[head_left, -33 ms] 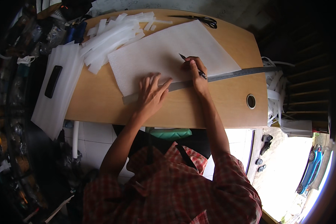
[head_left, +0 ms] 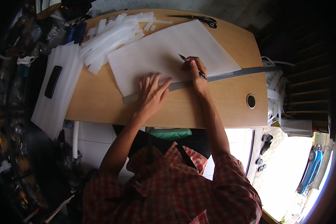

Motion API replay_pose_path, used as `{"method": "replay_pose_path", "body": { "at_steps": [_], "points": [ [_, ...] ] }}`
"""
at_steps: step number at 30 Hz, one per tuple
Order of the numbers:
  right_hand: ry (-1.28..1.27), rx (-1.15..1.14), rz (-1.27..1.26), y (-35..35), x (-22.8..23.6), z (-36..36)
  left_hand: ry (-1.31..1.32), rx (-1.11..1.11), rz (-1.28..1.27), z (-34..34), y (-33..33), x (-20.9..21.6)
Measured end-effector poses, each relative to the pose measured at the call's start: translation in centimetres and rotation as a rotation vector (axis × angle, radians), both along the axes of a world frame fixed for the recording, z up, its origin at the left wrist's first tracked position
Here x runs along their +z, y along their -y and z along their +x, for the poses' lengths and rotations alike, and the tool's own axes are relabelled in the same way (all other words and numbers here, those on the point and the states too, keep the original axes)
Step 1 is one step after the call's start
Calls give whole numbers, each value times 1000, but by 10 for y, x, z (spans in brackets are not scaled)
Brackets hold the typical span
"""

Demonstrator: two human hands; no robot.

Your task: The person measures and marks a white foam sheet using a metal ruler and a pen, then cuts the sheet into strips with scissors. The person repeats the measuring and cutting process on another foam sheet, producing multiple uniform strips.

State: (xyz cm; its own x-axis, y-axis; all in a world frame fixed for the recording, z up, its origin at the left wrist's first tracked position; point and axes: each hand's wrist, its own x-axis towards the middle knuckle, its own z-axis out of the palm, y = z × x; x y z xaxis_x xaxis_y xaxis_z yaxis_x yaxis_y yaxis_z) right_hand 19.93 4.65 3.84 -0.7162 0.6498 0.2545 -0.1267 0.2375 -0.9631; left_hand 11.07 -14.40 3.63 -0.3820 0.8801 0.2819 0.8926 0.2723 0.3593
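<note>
A large white foam sheet [head_left: 156, 48] lies at a slant on the wooden table. Along its near edge rests a long grey metal ruler [head_left: 227, 75], its right end passing the table's edge. My left hand [head_left: 151, 89] presses on the ruler and the sheet's near edge with fingers spread. To its right, my right hand [head_left: 195, 71] grips a black pen [head_left: 182, 57], whose tip points up and to the left above the sheet. The heel of that hand is by the ruler, covering part of it.
White foam strips [head_left: 108, 37] are heaped at the back left. A black phone [head_left: 53, 82] lies on stacked foam sheets [head_left: 65, 93] at the left edge. Black scissors [head_left: 209, 22] lie at the back. A round cable hole [head_left: 251, 101] is at the right; more strips [head_left: 275, 91] hang beyond the edge.
</note>
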Motion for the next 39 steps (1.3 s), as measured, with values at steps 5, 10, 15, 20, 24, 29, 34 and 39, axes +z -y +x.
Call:
{"method": "replay_pose_path", "body": {
  "at_steps": [5, 10, 15, 20, 24, 29, 34, 39],
  "points": [
    [-192, 37, -76, 6, 0, 9, -74, -14, 11, 2, -9, -3],
    [64, -15, -21, 4, -6, 9, -91, -1, 61, 0, -17, -7],
    [152, -63, 102, 6, -7, 5, -75, -13, 62, -1, -17, -6],
    [177, -39, 181, 9, -5, 4, -95, -16, 67, -3, -17, -6],
    [179, -30, 195, 9, -4, 2, -91, -14, 64, -3, -17, -5],
    [169, -30, 128, 10, -1, 5, -84, -12, 77, -3, -17, -5],
    [148, -35, 133, 12, -1, 3, -89, -13, 80, -3, -17, -5],
    [177, -23, 92, 10, -2, 4, -92, -16, 87, -3, -17, -5]
  ]
}}
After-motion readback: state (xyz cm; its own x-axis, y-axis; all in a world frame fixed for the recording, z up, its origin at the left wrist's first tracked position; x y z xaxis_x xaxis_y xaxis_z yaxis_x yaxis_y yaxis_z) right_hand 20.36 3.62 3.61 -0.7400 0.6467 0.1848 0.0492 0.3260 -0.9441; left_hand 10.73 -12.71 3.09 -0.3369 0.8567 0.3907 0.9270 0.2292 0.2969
